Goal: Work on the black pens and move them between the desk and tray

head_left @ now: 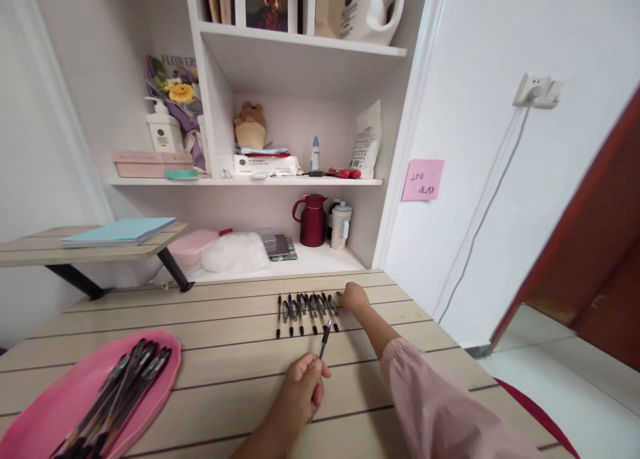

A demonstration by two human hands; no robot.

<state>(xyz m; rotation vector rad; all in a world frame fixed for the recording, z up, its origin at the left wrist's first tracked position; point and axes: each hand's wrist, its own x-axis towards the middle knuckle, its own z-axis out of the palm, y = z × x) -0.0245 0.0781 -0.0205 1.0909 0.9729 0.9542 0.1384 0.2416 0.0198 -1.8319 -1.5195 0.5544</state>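
Observation:
My left hand [304,387] is closed round a black pen [325,340], its tip pointing up and away from me. At the right end of a row, my right hand [355,299] is closed at the fingertips on a small dark piece that looks like a pen cap [340,298], partly hidden by the fingers. The row of pens [279,317] lies on the wooden table [230,352], with short dark caps [293,309] set between the pens. A pink tray [55,395] at the left holds several dark pens [125,385], lying together in a bundle.
A small raised stand [30,249] with blue paper [123,230] on it stands at the left. Behind the table is a white shelf [300,182]. A red jug [313,220], a cup [341,225] and a plastic bag [235,252] sit on its lowest level.

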